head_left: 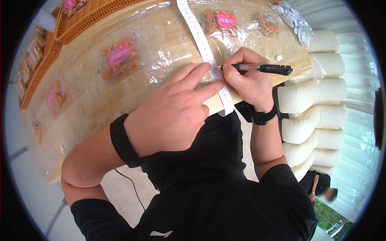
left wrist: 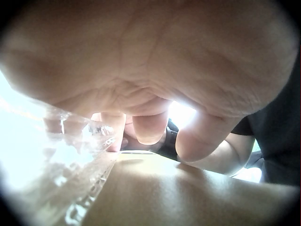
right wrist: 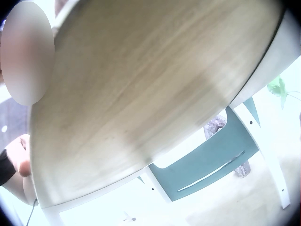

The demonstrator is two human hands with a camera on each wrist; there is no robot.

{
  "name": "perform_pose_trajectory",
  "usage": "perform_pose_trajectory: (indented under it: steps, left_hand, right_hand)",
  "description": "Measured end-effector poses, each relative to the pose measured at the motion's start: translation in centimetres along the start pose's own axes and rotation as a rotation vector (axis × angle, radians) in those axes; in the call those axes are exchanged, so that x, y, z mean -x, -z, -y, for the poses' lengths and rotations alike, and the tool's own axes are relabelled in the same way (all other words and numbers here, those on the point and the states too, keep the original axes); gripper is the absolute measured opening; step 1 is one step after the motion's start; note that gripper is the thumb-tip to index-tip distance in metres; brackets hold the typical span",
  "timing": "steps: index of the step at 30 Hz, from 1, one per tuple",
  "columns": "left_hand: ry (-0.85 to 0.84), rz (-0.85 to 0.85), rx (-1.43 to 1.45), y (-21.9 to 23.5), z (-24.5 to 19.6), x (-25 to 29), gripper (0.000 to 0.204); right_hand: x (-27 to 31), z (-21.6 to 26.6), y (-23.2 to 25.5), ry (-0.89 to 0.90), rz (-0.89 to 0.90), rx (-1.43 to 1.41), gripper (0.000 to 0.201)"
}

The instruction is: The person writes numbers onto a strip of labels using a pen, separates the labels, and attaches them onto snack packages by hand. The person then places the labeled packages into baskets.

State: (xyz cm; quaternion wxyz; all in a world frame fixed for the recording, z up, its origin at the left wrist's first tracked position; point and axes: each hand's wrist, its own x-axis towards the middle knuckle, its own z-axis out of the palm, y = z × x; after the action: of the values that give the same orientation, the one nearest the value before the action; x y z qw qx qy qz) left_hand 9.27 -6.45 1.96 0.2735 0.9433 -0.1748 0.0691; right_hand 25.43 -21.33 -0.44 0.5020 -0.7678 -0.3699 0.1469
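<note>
A long white paper strip (head_left: 197, 34) with evenly spaced printed marks runs across the wooden table and curls over its near edge. My left hand (head_left: 173, 108) lies over the strip, the index and middle fingertips pressing on it with fingers stretched out. In the left wrist view, the palm of the left hand (left wrist: 150, 56) arches over the tabletop beside clear plastic. My right hand (head_left: 253, 86) pinches a black pen (head_left: 277, 69) between thumb and fingers. The pen's tip is at the strip, right by the left fingertips.
Bagged snacks with pink labels, among them one twisted-dough pack (head_left: 120, 56) and another pack (head_left: 221, 21), lie on clear plastic sheeting (head_left: 161, 36). A smaller nut-like pack (head_left: 266, 24) sits farther right. Wicker baskets (head_left: 60, 30) stand at the back left. A cushioned white seat (head_left: 313, 96) is beyond the right edge.
</note>
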Motion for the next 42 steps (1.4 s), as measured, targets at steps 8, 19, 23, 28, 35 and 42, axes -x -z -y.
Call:
perform_pose_trajectory:
  steps: [8, 19, 23, 28, 35, 42]
  left_hand:
    - [0.001, -0.011, 0.006, 0.1, 0.1, 0.0, 0.015]
    - [-0.044, -0.13, 0.024, -0.5, 0.0, 0.1, 0.018]
    - [-0.022, -0.05, 0.009, -0.1, 0.0, 0.2, 0.014]
    - [-0.024, -0.077, 0.019, -0.3, 0.0, 0.2, 0.014]
    - [-0.023, -0.099, 0.025, -0.3, 0.1, 0.2, 0.014]
    - [-0.036, -0.127, 0.046, -0.7, 0.2, 0.2, 0.014]
  right_hand:
    - [0.1, 0.2, 0.2, -0.021, 0.014, -0.031, 0.005]
    - [0.5, -0.1, 0.7, 0.013, -0.058, -0.208, 0.007]
    - [0.3, 0.5, 0.5, 0.05, -0.012, -0.264, 0.008]
    - [-0.2, 0.1, 0.2, -0.07, 0.05, -0.282, 0.007]
    - [0.0, 1.1, 0.3, -0.065, 0.011, -0.128, 0.007]
    - [-0.5, 0.0, 0.2, 0.0, 0.08, -0.265, 0.007]
